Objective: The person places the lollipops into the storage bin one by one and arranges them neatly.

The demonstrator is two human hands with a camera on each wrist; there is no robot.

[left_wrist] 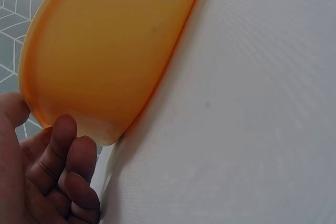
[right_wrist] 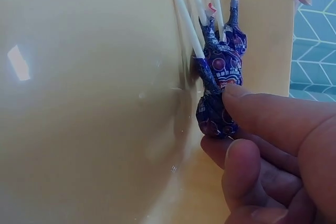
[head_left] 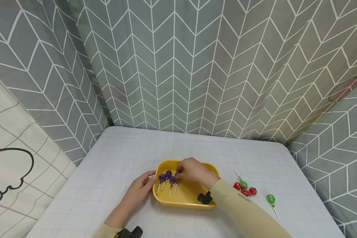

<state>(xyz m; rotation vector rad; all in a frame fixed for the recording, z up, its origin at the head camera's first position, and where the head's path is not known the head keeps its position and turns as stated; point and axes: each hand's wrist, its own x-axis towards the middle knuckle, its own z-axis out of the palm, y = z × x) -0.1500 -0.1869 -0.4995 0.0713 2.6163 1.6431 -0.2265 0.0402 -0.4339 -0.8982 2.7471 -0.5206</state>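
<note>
My right hand [head_left: 193, 170] reaches into a yellow tray [head_left: 184, 205] and pinches a purple-wrapped lollipop [right_wrist: 212, 114] by its head, between thumb and fingers. Its white stick points away from the palm in the right wrist view. Close beside it in the tray lie several other purple lollipops [head_left: 162, 178], grouped at the left end. My left hand [head_left: 141, 188] holds the tray's left end. In the left wrist view, curled fingers [left_wrist: 65, 135] lie against the tray's outer wall, with another digit at the rim.
Right of the tray, several red lollipops [head_left: 245, 192] lie clustered with a green lollipop [head_left: 243, 182]. Another green lollipop [head_left: 271, 198] lies apart, farther right. All rest on a white-covered table [head_left: 122, 145] with patterned grey curtains [head_left: 178, 66] behind.
</note>
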